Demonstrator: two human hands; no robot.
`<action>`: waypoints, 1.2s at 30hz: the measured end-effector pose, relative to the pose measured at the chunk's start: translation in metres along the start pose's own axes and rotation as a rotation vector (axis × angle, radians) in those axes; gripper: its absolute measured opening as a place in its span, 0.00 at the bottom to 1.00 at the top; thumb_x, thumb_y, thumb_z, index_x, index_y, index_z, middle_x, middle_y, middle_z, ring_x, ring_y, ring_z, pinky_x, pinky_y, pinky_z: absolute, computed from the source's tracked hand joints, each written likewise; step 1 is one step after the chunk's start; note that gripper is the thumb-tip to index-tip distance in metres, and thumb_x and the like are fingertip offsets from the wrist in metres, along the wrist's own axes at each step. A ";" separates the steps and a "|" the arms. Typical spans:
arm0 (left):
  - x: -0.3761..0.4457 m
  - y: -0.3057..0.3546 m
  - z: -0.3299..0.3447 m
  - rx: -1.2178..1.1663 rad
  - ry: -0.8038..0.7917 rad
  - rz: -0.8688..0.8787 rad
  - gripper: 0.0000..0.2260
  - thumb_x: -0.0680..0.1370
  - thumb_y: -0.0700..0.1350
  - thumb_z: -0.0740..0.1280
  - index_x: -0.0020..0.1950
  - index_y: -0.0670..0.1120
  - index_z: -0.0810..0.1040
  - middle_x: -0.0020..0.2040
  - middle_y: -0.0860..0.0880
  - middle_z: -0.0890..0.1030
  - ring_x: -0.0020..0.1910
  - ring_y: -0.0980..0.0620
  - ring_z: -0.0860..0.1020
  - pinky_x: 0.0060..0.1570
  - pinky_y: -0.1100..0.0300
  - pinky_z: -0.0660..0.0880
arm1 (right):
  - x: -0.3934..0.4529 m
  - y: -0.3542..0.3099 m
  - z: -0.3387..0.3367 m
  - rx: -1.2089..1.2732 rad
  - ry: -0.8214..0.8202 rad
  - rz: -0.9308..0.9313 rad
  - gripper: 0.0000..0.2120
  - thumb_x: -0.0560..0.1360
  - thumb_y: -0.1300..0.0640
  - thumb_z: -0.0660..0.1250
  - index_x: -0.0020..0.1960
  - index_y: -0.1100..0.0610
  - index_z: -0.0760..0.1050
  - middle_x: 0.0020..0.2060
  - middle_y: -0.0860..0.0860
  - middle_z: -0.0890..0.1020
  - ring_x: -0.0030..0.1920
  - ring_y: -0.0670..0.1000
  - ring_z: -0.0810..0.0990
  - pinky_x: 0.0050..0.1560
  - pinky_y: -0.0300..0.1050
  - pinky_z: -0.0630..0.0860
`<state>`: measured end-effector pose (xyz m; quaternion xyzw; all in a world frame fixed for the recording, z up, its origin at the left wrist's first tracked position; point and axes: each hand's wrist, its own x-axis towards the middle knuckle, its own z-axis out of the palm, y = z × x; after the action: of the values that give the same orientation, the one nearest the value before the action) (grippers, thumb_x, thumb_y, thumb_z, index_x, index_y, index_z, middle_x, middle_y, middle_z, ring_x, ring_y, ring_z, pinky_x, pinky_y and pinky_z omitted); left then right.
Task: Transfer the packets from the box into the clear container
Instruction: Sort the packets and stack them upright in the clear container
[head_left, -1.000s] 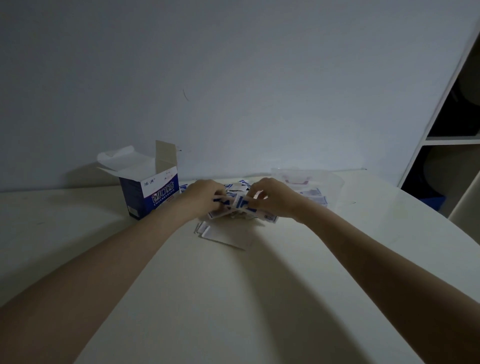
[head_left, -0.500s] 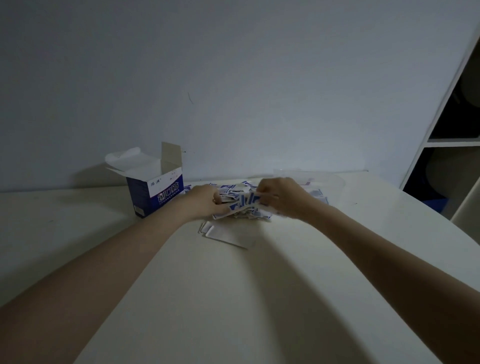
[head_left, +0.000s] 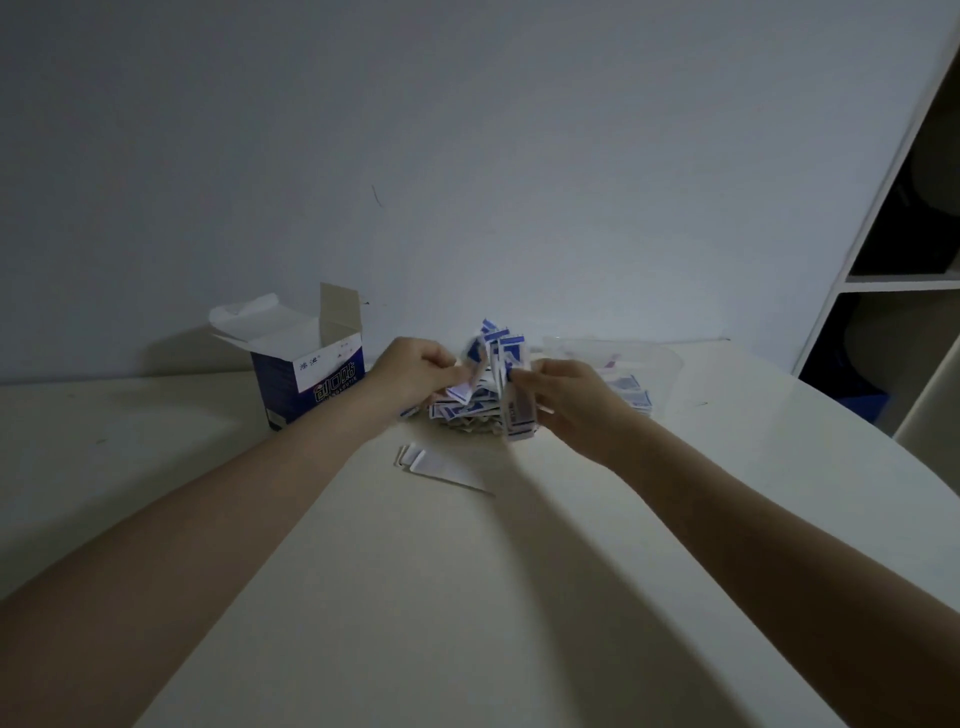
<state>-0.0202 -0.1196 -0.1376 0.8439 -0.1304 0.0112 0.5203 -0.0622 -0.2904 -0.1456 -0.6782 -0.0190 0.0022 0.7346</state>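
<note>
A pale wall (head_left: 467, 156) rises behind a cream bench (head_left: 467, 597), with a white shelf unit (head_left: 893, 249) at the far right of the open box. The box (head_left: 311, 374), blue and white with its top flaps raised, stands upright at the back of the bench. Right of the box, well apart from it, sits the clear container (head_left: 649, 364), with several packets visible through its wall. Between the box and the container lies a loose heap of blue-and-white packets (head_left: 467, 410) on the bench, and both hands meet above it. The left hand (head_left: 415, 374), just right of the box, has its fingers curled in a narrow grip on a bunch of packets lifted off the heap. The right hand (head_left: 566, 400), nearer the container, curls its fingers and thumb round the same raised bunch (head_left: 501, 348), which fans upward between the two hands; one packet hangs down from this grip toward the bench. In front of the heap, right of the box and nearer the person, a few flat white strips (head_left: 431, 467) lie on the bench, apart from the pile.
</note>
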 end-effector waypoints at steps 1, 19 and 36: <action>-0.001 0.002 0.004 0.023 -0.039 0.044 0.04 0.74 0.40 0.70 0.42 0.42 0.76 0.35 0.46 0.77 0.34 0.51 0.75 0.37 0.61 0.72 | -0.001 -0.003 0.007 0.035 -0.014 0.027 0.12 0.77 0.66 0.61 0.34 0.60 0.69 0.34 0.56 0.75 0.35 0.52 0.74 0.38 0.43 0.72; -0.014 -0.019 -0.002 0.682 -0.423 0.130 0.08 0.72 0.45 0.69 0.36 0.52 0.71 0.35 0.56 0.72 0.39 0.54 0.71 0.38 0.63 0.67 | -0.009 0.031 -0.028 -1.155 -0.059 -0.294 0.08 0.76 0.63 0.62 0.46 0.67 0.78 0.39 0.59 0.81 0.41 0.56 0.78 0.36 0.37 0.66; -0.020 -0.009 -0.004 0.529 -0.373 0.081 0.07 0.74 0.41 0.69 0.46 0.50 0.72 0.37 0.55 0.79 0.33 0.56 0.76 0.32 0.65 0.70 | -0.010 0.011 -0.026 -0.587 -0.058 -0.094 0.06 0.78 0.63 0.60 0.47 0.62 0.74 0.38 0.55 0.81 0.34 0.52 0.79 0.36 0.41 0.77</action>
<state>-0.0369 -0.1080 -0.1467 0.9315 -0.2495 -0.0897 0.2489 -0.0716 -0.3162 -0.1586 -0.8597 -0.0710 -0.0181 0.5055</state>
